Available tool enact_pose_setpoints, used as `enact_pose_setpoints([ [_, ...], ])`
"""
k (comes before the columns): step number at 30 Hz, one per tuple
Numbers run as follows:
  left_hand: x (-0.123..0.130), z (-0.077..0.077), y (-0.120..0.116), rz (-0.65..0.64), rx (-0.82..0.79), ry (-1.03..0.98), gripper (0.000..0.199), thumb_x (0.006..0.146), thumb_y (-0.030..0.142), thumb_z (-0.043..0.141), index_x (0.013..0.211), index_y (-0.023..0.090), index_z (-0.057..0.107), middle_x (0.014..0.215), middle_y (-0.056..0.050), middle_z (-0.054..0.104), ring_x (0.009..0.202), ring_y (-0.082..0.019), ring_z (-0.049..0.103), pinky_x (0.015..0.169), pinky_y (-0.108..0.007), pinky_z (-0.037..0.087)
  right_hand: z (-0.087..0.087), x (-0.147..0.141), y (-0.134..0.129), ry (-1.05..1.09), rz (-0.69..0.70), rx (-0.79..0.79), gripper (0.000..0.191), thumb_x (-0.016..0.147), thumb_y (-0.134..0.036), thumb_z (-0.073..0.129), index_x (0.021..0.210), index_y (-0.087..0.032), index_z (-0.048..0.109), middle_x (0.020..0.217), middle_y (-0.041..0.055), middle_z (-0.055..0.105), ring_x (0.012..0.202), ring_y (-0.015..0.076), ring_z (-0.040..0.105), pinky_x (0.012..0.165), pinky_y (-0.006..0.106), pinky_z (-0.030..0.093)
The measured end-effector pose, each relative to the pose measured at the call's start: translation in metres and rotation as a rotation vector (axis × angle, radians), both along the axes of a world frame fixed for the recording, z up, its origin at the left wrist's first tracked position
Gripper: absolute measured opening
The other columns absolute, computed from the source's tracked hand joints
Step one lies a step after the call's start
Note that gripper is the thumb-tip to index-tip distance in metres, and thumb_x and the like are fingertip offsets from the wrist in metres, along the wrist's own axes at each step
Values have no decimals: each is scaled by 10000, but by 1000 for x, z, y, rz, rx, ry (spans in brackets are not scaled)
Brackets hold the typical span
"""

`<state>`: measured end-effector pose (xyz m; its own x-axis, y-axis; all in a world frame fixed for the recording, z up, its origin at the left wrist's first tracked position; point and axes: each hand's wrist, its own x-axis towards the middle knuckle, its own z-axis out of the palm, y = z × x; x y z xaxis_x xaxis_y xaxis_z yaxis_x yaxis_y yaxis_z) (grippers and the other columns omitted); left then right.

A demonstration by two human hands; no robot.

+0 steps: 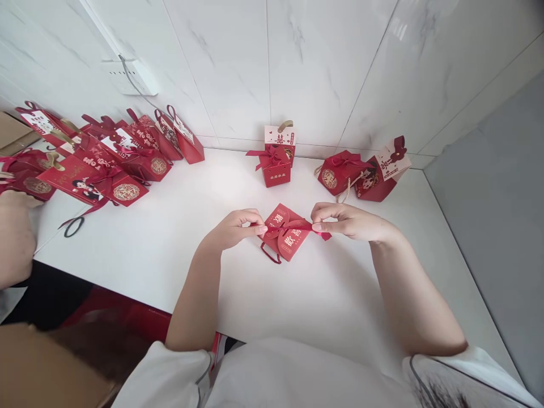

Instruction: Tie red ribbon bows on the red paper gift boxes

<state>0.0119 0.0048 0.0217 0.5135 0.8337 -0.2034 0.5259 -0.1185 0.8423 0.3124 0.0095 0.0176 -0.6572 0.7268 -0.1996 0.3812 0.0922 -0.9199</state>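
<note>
A small red gift box (288, 242) with gold characters and round overlapping flaps lies on the white table in front of me. Across its top runs a red ribbon (293, 225), pulled out to both sides. My left hand (238, 228) pinches the ribbon at the box's left side between thumb and fingers. On the right, my right hand (346, 222) pinches the other part of the ribbon, and a loose end hangs below the fingers. A dark red cord handle (271, 254) sticks out at the box's lower left.
Red gift boxes (278, 164) stand near the wall, more (340, 173) at the right, and several (106, 187) crowd the left. Black scissors (74, 226) lie by the left edge. Another person's arm (15, 241) reaches in there. A cardboard box (46, 368) stands below the table.
</note>
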Motion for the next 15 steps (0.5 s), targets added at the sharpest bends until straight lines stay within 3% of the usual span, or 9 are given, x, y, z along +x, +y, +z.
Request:
enact_pose_setpoints([
  [8, 14, -18, 7, -42, -177, -45, 334, 830, 479, 575, 752, 164, 654, 797, -26, 582, 765, -143, 505, 687, -265, 387, 5, 19, 2, -184, 125, -26, 364, 849, -558, 553, 771, -209, 620, 838, 26, 596, 781, 177, 531, 717, 300, 390],
  [11, 20, -14, 15, -47, -201, -61, 328, 831, 477, 570, 804, 164, 666, 835, -36, 619, 714, -127, 493, 621, -252, 368, 10, 29, 0, -202, 139, -5, 362, 863, -553, 543, 789, -212, 639, 828, 30, 617, 798, 189, 541, 727, 302, 388],
  [15, 26, -1, 33, -120, -224, -85, 292, 835, 430, 569, 844, 159, 678, 887, -50, 637, 667, -116, 525, 617, -266, 394, 9, 42, 1, -198, 50, 22, 357, 851, -558, 563, 791, -215, 645, 810, 32, 614, 775, 189, 534, 707, 307, 382],
])
